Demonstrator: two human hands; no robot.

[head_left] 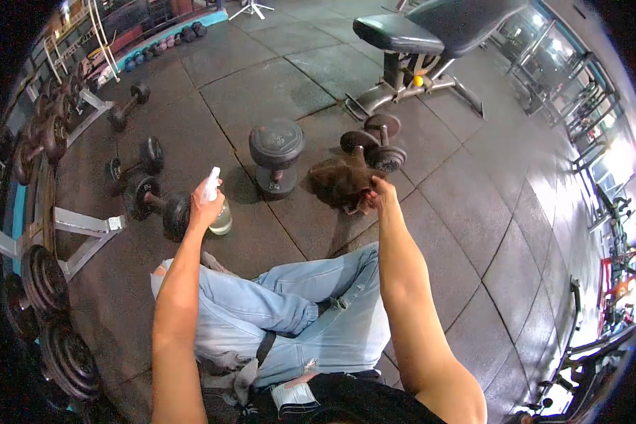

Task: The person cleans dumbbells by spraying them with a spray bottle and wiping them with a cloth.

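Note:
My left hand (205, 209) is closed around the neck of a spray bottle (222, 222) with a white trigger head and a clear body holding pale liquid. The bottle is low, close to the floor; I cannot tell if it touches. A brown cloth (336, 182) hangs bunched from my right hand (376, 195), whose fingers grip its edge. Between my hands a large black dumbbell (277, 145) stands on end. Just past the cloth are smaller dumbbells (387, 157), one partly hidden by it.
I sit cross-legged on the dark tiled floor (466, 233). More dumbbells (143, 192) lie at my left beside a rack leg (85, 222) and weight plates (67, 360). A padded bench (399, 35) stands ahead. Gym machines (593, 148) line the right side.

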